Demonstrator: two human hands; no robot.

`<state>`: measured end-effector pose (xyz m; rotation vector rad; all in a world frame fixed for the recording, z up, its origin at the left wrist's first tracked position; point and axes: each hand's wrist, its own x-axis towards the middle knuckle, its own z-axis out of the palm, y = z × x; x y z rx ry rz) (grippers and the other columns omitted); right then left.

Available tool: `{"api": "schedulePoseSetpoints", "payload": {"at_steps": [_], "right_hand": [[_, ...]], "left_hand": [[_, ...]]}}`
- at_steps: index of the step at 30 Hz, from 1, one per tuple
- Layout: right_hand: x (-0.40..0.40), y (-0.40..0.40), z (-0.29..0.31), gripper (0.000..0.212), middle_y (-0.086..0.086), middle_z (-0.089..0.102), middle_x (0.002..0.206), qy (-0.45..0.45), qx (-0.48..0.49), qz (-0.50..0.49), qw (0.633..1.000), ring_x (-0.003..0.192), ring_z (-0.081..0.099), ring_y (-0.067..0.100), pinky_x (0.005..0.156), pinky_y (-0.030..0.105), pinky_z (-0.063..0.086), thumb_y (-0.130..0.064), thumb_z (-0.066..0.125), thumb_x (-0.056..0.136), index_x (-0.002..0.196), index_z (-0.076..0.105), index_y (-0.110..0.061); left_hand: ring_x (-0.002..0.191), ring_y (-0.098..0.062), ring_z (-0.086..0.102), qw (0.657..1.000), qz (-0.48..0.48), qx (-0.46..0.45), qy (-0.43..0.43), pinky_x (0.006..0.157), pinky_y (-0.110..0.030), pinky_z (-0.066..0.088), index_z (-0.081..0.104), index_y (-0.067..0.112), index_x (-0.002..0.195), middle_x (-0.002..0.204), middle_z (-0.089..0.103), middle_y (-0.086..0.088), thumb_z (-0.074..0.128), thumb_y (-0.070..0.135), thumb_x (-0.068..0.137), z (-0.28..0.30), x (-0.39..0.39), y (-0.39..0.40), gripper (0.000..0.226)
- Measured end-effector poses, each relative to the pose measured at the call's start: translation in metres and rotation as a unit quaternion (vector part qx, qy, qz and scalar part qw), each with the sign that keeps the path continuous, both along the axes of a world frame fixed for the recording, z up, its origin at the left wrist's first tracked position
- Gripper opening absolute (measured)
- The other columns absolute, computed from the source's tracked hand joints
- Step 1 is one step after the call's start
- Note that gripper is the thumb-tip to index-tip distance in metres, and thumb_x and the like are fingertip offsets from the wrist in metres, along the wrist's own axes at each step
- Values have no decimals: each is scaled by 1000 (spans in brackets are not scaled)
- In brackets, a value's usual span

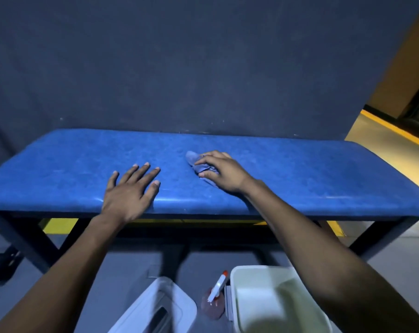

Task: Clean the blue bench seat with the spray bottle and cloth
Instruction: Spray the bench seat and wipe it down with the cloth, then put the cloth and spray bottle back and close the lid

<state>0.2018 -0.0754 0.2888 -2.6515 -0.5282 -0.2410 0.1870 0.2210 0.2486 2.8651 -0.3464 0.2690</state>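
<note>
Head view places the wiping step in hand. Right hand [224, 173] grasps the bunched cloth [198, 164] and holds it down on the blue bench seat [311, 174], near its middle. Left hand [130, 191] lies flat, fingers spread, gripping nothing, at the near edge. Spray bottle [215, 299] stands on the floor beside a white bin [237, 284]. Next move likely calls for strokes toward the unwiped ends.

Pretty dim in here. Dark blue-grey wall [179, 56] right behind the surface, grey floor [122, 260] below it, black frame legs [23, 241]. Off past the right-hand grip there's a yellow floor stripe [393, 128] and a warm tan wall [400, 68].
</note>
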Motion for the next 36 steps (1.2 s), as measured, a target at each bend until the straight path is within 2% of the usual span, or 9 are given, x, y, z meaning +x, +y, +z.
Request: {"api": "schedulePoseSetpoints", "payload": {"at_steps": [4, 7, 9, 14, 18, 23, 26, 30, 36], "right_hand": [[-64, -34, 1, 31, -9, 59, 135, -33, -14, 19, 999, 123, 49, 8, 101, 11, 29, -32, 64, 95, 126, 65, -29], [-122, -72, -3, 32, -5, 59, 135, -73, -55, 6, 996, 124, 53, 15, 106, 22, 36, -33, 53, 97, 125, 65, -26], [-161, -97, -11, 32, -2, 57, 136, -77, -84, 5, 993, 122, 51, 17, 106, 20, 32, -30, 51, 98, 126, 64, -25], [-220, -132, -89, 32, -5, 56, 132, 67, -172, 60, 981, 113, 51, 18, 100, 23, 35, -40, 44, 102, 127, 62, -30], [-217, -148, -187, 32, -4, 57, 124, 206, -197, 5, 959, 110, 55, 24, 99, 33, 41, -46, 40, 99, 121, 59, -33], [-226, -121, -269, 25, -4, 54, 128, 278, -142, -105, 944, 123, 51, 30, 103, 43, 41, -45, 42, 91, 111, 57, -46], [-231, -105, -306, 46, 3, 51, 138, 312, -153, -108, 932, 132, 50, 31, 104, 40, 44, -49, 40, 89, 124, 62, -29], [-218, -107, -303, 39, -5, 57, 120, 383, -143, -145, 901, 110, 60, 21, 93, 32, 44, -57, 46, 82, 109, 65, -35], [-208, -119, -234, 23, -5, 66, 112, 440, -179, -117, 872, 107, 60, 22, 84, 30, 43, -43, 50, 95, 107, 65, -31]], "left_hand": [[158, -9, 19, 1000, 0, -4, -10, 125, -48, 9, 32, 50, 157, 170, 26, 17, 9, 70, 91, -1, 3, 2, 72], [157, -13, 22, 1000, -3, -5, -14, 125, -50, 10, 35, 47, 157, 169, 29, 12, 11, 68, 92, -1, 3, 2, 72], [157, -15, 24, 1000, -6, -7, -19, 124, -51, 11, 36, 45, 157, 169, 31, 10, 12, 67, 93, -2, 3, 1, 71], [157, -20, 25, 1000, -10, -2, -25, 123, -53, 13, 37, 42, 157, 169, 32, 6, 12, 64, 96, -2, 1, -2, 69], [155, -23, 29, 999, -10, -7, -46, 123, -53, 17, 39, 38, 157, 167, 36, 2, 16, 59, 99, -3, -2, -3, 65], [156, -24, 27, 999, -16, -7, -49, 123, -52, 15, 38, 37, 157, 168, 35, 2, 16, 57, 102, -4, -7, -5, 63], [157, -23, 26, 999, -10, -4, -44, 124, -51, 14, 37, 38, 158, 168, 33, 3, 16, 57, 101, -4, -5, -5, 64], [157, -22, 26, 999, -16, 3, -37, 123, -51, 15, 37, 39, 157, 169, 33, 4, 16, 56, 100, -2, -4, -5, 64], [151, -28, 38, 994, -26, -61, -85, 122, -53, 21, 52, 26, 149, 160, 48, -5, 25, 44, 103, -3, -23, -17, 57]]}}
